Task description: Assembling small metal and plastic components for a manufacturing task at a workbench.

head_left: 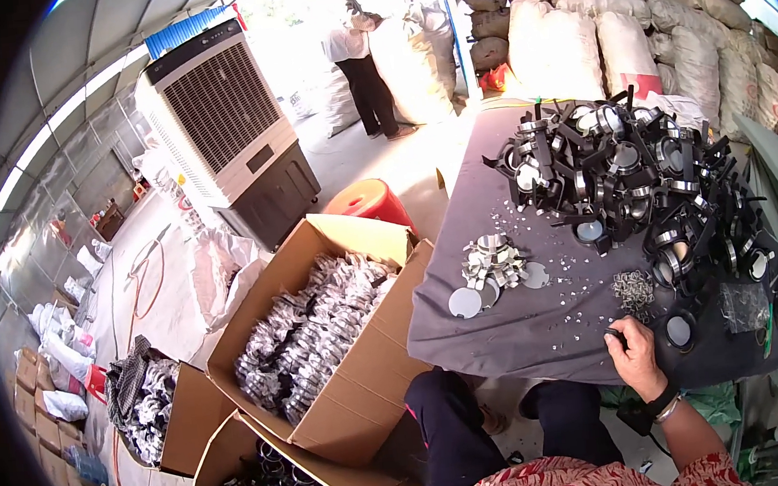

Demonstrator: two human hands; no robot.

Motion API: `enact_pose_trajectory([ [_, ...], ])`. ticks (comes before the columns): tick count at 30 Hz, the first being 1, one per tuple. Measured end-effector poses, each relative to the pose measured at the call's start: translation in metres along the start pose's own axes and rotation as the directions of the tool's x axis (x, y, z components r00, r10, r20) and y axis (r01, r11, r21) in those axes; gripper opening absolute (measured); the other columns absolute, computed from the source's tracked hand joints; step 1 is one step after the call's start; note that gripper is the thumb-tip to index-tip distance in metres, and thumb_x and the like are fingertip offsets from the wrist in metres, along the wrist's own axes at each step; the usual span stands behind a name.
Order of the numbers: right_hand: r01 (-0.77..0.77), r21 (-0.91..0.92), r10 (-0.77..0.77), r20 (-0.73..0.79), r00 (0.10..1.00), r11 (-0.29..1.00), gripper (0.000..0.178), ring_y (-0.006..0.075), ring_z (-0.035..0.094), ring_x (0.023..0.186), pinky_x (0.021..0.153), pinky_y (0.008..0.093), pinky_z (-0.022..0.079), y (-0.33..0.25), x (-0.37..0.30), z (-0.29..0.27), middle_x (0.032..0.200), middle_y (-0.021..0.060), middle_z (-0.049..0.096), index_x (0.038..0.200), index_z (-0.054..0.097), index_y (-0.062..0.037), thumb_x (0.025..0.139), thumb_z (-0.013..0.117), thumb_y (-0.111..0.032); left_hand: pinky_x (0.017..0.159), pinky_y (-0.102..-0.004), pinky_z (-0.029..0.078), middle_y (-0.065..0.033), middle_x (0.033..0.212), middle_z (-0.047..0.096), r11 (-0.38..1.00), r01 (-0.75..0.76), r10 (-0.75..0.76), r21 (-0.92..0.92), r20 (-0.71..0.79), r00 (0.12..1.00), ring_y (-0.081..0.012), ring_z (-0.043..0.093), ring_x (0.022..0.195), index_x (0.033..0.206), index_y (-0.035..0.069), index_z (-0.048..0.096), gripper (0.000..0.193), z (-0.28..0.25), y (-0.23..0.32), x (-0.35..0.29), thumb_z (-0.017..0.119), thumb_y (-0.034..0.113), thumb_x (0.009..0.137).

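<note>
One wall of stacked sacks (566, 47) is filling the upper right of the frame. Below it, we are viewing a table (438, 331) covered in gray cloth, which is occupying the right of centre. An air cooler (225, 109) is standing at upper left of centre, and a large cardboard box (366, 398) is holding silvery parts (314, 333) at lower left of centre. At right, we are observing a heaped pile of black parts (622, 158), many bearing round, shiny faces. At lower right of centre, the right hand (638, 360) is showing curled fingers over the table's near edge; the left hand is lying out of view, leaving us unable to tell its state. Just above the right hand, a tangle of small metal pieces (634, 294) is resting. Near centre, a gray disc (465, 303) is lying flat. Lastly, we are noting a small dark piece (614, 339), which the right hand is gripping at its fingertips.
</note>
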State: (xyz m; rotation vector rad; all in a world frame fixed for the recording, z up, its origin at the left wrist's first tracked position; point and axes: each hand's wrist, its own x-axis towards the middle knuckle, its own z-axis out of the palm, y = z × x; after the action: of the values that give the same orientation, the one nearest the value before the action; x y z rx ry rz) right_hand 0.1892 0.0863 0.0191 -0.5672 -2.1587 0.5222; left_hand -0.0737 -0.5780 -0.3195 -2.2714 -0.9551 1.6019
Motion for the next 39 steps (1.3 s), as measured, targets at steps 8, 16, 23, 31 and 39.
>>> enact_pose_trajectory([
  [8,-0.011,0.001,0.011,-0.105,0.994,1.0,0.009,0.0249,0.059,0.064,0.06,0.0321,0.046,-0.003,-0.008,-0.002,0.073,0.0118,0.06,0.082,0.053,-0.0001,0.077,0.06,0.002,0.07,-0.0392,0.05,-0.0114,0.094,0.065,0.663,0.322,-0.049,-0.676,0.39,0.92,-0.0255,0.06,0.083,0.105,0.004,0.064,0.031,-0.013,-0.033,0.014,0.044,0.024,0.091],
  [16,-0.219,0.103,0.222,-0.012,0.975,0.97,0.016,0.0185,0.057,0.065,0.06,0.0306,0.045,0.005,-0.005,0.012,0.074,0.0088,0.058,0.094,0.058,-0.0013,0.079,0.062,-0.001,0.061,-0.0379,0.051,-0.0135,0.064,0.062,-0.187,0.472,-0.129,-0.861,0.498,0.857,-0.0257,0.065,0.072,0.076,0.004,0.065,0.014,-0.042,-0.092,-0.042,0.059,0.017,0.079],
  [23,-0.256,0.308,0.253,0.051,0.966,0.916,0.014,0.0053,0.049,0.073,0.065,0.0193,0.041,0.027,-0.003,0.019,0.084,-0.0015,0.053,0.105,0.055,-0.0003,0.093,0.053,-0.005,0.042,-0.0332,0.051,-0.01,0.062,0.063,-0.994,-0.022,0.081,0.111,0.838,0.54,-0.0208,0.062,0.048,0.098,0.004,0.067,0.025,-0.037,-0.133,-0.125,0.049,0.001,0.081],
  [31,-0.257,0.465,0.246,0.085,0.966,0.847,0.003,0.0086,0.053,0.067,0.062,0.0213,0.046,0.0,-0.005,0.023,0.08,0.0039,0.056,0.093,0.05,-0.0012,0.093,0.048,-0.002,0.042,-0.0184,0.041,-0.0024,0.067,0.061,-0.884,-0.254,-0.393,-0.392,0.918,-0.051,-0.0069,0.055,0.048,0.093,0.001,0.067,0.021,-0.105,-0.251,-0.174,0.047,0.002,0.088],
  [39,-0.645,0.624,0.292,0.58,0.761,0.441,0.013,0.0037,0.046,0.052,0.044,0.0173,0.037,-0.091,0.009,0.048,0.071,0.0,0.057,0.092,0.063,0.0008,0.09,0.05,-0.001,0.059,-0.0214,0.047,-0.0065,0.075,0.065,-0.292,-0.504,-0.915,-0.813,0.39,-0.1,-0.011,0.06,0.063,0.09,-0.003,0.066,0.022,-0.21,-0.444,-0.097,0.045,-0.006,0.085],
])
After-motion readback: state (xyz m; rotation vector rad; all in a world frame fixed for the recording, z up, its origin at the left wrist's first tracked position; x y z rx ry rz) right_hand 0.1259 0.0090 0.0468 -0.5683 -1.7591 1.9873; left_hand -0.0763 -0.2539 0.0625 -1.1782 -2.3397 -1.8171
